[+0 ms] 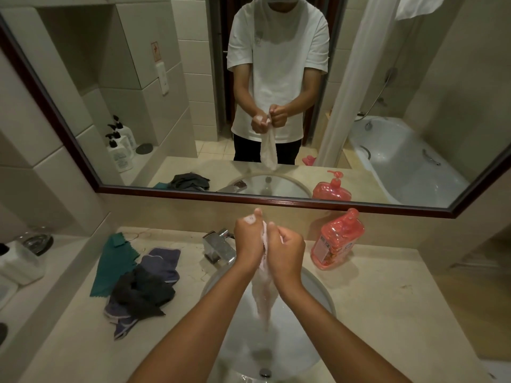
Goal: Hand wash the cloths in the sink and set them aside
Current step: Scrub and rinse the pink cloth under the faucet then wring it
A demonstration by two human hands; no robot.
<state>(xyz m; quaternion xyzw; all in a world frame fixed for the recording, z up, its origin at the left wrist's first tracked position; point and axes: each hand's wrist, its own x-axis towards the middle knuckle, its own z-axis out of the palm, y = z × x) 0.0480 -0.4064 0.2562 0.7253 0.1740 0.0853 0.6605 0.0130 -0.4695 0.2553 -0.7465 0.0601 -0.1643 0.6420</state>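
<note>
Glossy chrome tap (218,246), soft wet pale cloth (264,297)

Single head view, looking forward and down, close over sink (318,288); mirror (193,106) fills upper frame.

Sink (318,297) set in desk (387,313), tap (218,246) behind it. Both hands, left hand (249,236) and right hand (284,250), above sink with cloth (264,297) between them, hanging into bowl. Cloth pile (138,286) on desk left of sink. Soap bottle (336,240) right of tap, against wall. Mirror (193,92) behind.
</note>
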